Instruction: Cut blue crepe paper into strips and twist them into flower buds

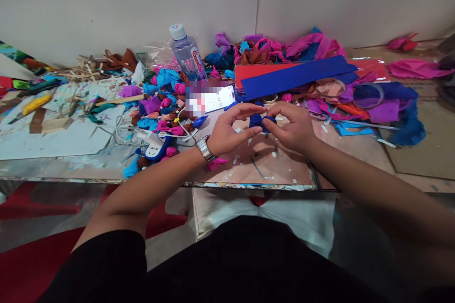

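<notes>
A small dark blue rosette of rolled crepe paper [255, 121] is between my two hands, above the near part of the table. My left hand [229, 128], with a metal watch at the wrist, curves its thumb and fingers round the rosette's left side. Opposite it, my right hand [294, 125] pinches the blue strip at the rosette's right side between thumb and forefinger. Just behind my left hand lies a lit phone [216, 100], partly blurred out. Long blue crepe paper strips [295, 76] rest on a red sheet beyond my right hand.
Rolled paper pieces in several colours crowd round a clear bottle [186, 54]. A blue and white power strip [156, 147] with cables sits left of my wrist. Tape rolls [368, 95] and crumpled paper lie at right. A yellow cutter [35, 104] and wood sticks [88, 70] are at left.
</notes>
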### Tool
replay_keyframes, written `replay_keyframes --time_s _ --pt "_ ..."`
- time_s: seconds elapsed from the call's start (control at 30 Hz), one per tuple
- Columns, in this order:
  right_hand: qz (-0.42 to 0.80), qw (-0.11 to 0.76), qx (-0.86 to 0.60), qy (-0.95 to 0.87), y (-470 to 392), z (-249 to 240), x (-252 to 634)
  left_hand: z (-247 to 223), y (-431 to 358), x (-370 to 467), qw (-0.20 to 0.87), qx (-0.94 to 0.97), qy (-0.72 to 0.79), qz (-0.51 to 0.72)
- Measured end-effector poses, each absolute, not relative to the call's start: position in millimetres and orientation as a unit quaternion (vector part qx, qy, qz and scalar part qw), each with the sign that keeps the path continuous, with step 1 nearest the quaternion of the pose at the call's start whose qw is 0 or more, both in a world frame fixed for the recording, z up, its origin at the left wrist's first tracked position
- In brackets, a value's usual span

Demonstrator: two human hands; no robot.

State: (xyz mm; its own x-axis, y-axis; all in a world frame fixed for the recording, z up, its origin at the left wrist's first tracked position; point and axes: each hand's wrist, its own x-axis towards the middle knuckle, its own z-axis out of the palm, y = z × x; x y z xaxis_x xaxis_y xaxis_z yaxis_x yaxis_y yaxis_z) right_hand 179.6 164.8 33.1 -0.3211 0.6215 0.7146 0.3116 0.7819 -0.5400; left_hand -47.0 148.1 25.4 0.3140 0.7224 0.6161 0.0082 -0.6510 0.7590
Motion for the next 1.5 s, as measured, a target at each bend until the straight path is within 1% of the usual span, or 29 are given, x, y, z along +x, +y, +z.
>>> replay_keyframes --time_s 0.27,0.57,0.83,1.1,1.27,1.43,1.5 --pt "0.174 0.483 -0.293 -0.807 161.5 34.3 179.0 25.1 148.6 -47.7 0.338 0.735 0.248 0.533" --pt "0.147 0.504 -0.254 -0.812 161.0 36.2 178.5 24.3 148.8 -49.7 0.345 0.739 0.228 0.532" --pt "0.164 0.496 -0.253 -0.814 163.4 32.4 179.9 23.5 150.7 -50.2 0.355 0.753 0.214 0.510" --pt "0.178 0.506 -0.280 -0.796 161.1 32.4 177.8 22.0 149.8 -50.8 0.405 0.740 0.210 0.493" --pt "0.113 0.509 -0.255 -0.815 165.7 33.3 178.7 19.9 149.1 -49.5 0.449 0.726 0.203 0.479" --pt "0.118 0.455 -0.207 -0.858 166.4 31.2 179.4 20.9 146.0 -46.7 0.480 0.715 0.222 0.457" --pt "0.130 0.449 -0.203 -0.860 165.4 30.5 179.4 22.3 145.2 -46.2 0.483 0.711 0.232 0.456"
